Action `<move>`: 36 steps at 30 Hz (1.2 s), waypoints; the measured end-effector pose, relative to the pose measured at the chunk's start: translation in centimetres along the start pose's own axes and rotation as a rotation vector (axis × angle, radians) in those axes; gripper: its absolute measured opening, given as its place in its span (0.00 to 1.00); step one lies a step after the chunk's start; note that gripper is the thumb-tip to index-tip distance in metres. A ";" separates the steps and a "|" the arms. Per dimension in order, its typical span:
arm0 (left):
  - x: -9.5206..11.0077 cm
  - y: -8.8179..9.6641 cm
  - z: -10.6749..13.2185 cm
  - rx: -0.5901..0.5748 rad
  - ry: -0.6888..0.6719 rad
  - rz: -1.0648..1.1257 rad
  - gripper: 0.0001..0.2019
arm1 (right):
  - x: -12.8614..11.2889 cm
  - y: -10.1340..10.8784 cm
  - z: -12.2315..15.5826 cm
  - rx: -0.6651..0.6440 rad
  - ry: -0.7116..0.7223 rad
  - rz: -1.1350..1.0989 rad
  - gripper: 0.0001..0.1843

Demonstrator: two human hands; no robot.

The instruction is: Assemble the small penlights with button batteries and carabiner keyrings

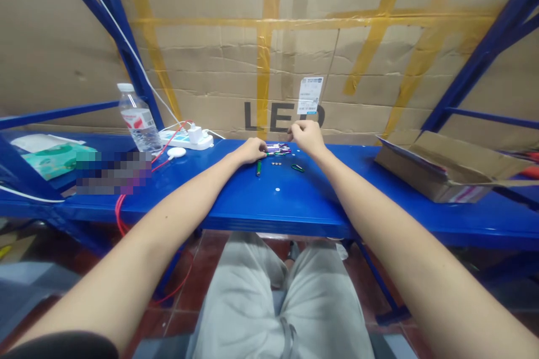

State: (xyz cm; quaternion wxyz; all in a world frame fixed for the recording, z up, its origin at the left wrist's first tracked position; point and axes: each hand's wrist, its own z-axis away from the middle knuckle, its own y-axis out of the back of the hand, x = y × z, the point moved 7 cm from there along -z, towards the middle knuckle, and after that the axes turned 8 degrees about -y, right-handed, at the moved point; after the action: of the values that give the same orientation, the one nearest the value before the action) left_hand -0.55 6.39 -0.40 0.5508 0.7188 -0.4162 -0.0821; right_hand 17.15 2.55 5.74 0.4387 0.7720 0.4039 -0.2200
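Observation:
Both my arms reach forward over a blue metal shelf [295, 207]. My left hand [251, 151] rests on the shelf with its fingers curled, touching a small pile of purple and green pen-like pieces [278, 149]. My right hand [307, 134] hovers just above the same pile, fingers pinched together; what it pinches is too small to make out. A short green cylinder [258, 168] lies in front of my left hand. A small green clip-shaped piece [297, 168] and a few tiny round bits [277, 163] lie close by.
A water bottle [138, 119] stands at the left beside a white power strip [187, 137] with red and white cables. A green packet [54, 158] lies far left. An open cardboard box [446, 168] sits at the right. A taped cardboard wall [269, 56] stands behind.

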 end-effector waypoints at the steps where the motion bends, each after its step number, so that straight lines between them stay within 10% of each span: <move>1: 0.0 0.0 0.0 -0.001 -0.005 -0.013 0.10 | 0.2 -0.4 -0.1 0.012 -0.004 -0.007 0.14; 11: 2.1 1.5 -0.1 0.182 -0.103 -0.085 0.12 | 3.3 -2.1 0.1 -0.165 -0.222 -0.573 0.19; 22: 4.5 2.7 0.6 0.348 -0.094 -0.001 0.11 | 2.2 -2.0 0.4 -0.042 -0.093 -0.261 0.05; 36: 6.5 2.4 2.0 0.308 -0.197 0.090 0.12 | 1.1 -3.7 3.1 -0.441 -0.159 -0.286 0.15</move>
State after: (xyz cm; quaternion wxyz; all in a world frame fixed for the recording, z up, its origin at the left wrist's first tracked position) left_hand 1.23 0.34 3.13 0.3941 0.7638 -0.5074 -0.0626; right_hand 14.75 1.47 1.53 0.5910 0.5731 0.5113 -0.2465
